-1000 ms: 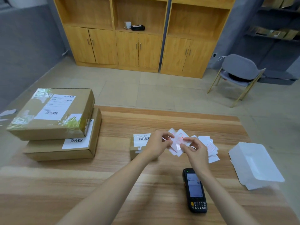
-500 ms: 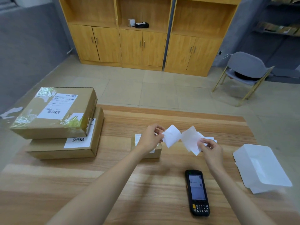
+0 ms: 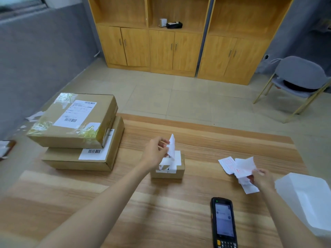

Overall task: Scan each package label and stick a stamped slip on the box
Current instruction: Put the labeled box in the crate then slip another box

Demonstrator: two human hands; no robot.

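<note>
A small cardboard box [image 3: 176, 172] with a white barcode label sits mid-table. My left hand [image 3: 155, 153] pinches one white slip [image 3: 172, 147] and holds it upright just above the box's top. Off to the right, my right hand [image 3: 261, 179] grips a loose bunch of white slips [image 3: 240, 168] with red stamp marks, low over the table. A black handheld scanner [image 3: 223, 223] lies screen-up near the front edge, between my arms.
Two larger labelled cardboard boxes [image 3: 75, 122] are stacked at the table's left end. A white plastic tray [image 3: 308, 199] lies at the right edge. Wooden cabinets [image 3: 179, 47] and a grey chair [image 3: 295, 81] stand beyond the table.
My hands have drawn apart. The left carried a single slip leftward over the small box, while the right took the remaining slips to the right and down.
</note>
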